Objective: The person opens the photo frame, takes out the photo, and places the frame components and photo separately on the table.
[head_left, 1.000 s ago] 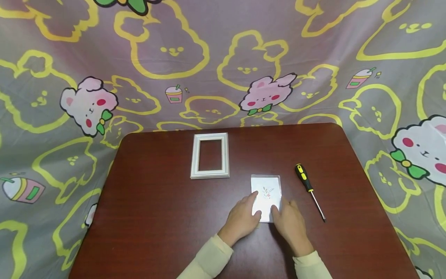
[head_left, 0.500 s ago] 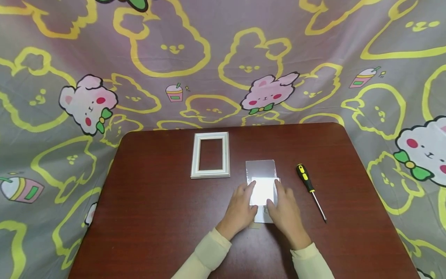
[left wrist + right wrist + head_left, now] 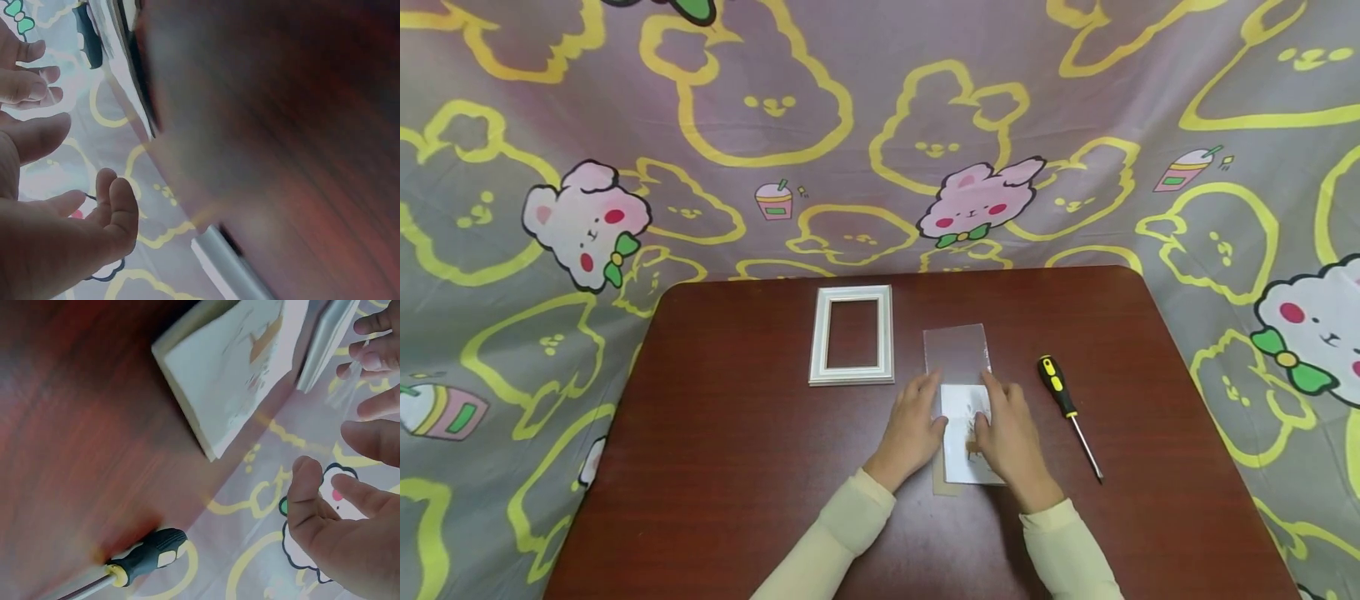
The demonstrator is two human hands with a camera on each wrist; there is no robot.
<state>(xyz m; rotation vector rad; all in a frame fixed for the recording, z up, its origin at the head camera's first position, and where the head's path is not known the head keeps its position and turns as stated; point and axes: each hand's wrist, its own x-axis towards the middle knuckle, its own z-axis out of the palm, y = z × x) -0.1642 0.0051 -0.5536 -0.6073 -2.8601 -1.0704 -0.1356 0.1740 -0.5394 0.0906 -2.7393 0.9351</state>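
Observation:
A clear plastic sheet [image 3: 955, 346] is raised above a white printed card [image 3: 958, 467], its far end tilted up. My left hand [image 3: 910, 437] holds its left edge, and my right hand [image 3: 1015, 442] holds the right edge, partly covering the card. In the right wrist view, the card lies on a thick stack [image 3: 200, 419] and shows a drawing with a brown patch. A strip of tan board [image 3: 946, 485] sticks out under the card's near left corner. The sheet shows only as faint glints between the fingers in the wrist views.
A white picture frame [image 3: 886, 333], with no panel in its opening, lies at the back left of the stack. A black and yellow screwdriver [image 3: 1056, 385] lies to the right, shaft toward the near side. A patterned cloth [image 3: 850, 100] hangs behind the dark red table [image 3: 730, 433].
The clear sheet has gone from lying over the card to being lifted off and shifted toward the back, in both hands. More of the printed card and the tan board now shows.

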